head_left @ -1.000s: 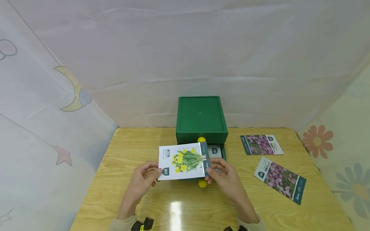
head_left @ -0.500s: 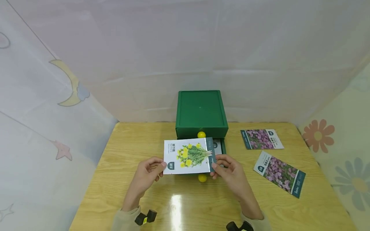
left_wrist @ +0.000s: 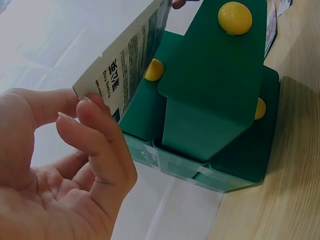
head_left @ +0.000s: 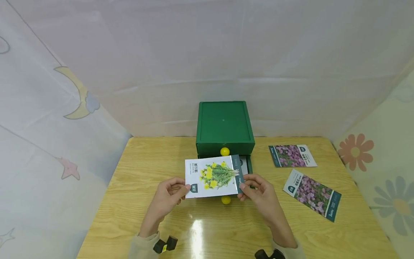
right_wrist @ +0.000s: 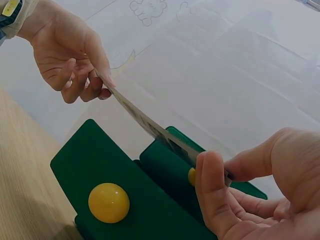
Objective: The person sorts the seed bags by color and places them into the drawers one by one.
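Observation:
A white seed packet [head_left: 211,176] printed with yellow dandelions is held sideways above a pulled-out drawer. My left hand [head_left: 169,196] pinches its left end between thumb and fingers. At the dark teal end, my right hand [head_left: 258,190] pinches the near corner. Behind stands a green drawer cabinet [head_left: 225,122] with yellow round knobs. In the left wrist view the open middle drawer [left_wrist: 210,65] juts out below the packet, with shut drawers either side. Part of another white packet [head_left: 244,164] shows inside the drawer; the rest is hidden by the held packet.
Two packets with pink-purple flowers lie on the wooden table [head_left: 145,162] at the right: a far packet [head_left: 292,155] lying crosswise and a nearer packet [head_left: 313,195] lying at a slant. A pale cloth backdrop [head_left: 220,54] hangs behind and along both sides.
Both hands have shifted slightly right with the dandelion packet, which stays pinched at both ends. The head view has tilted a little. The cabinet and the flower packets stay where they were.

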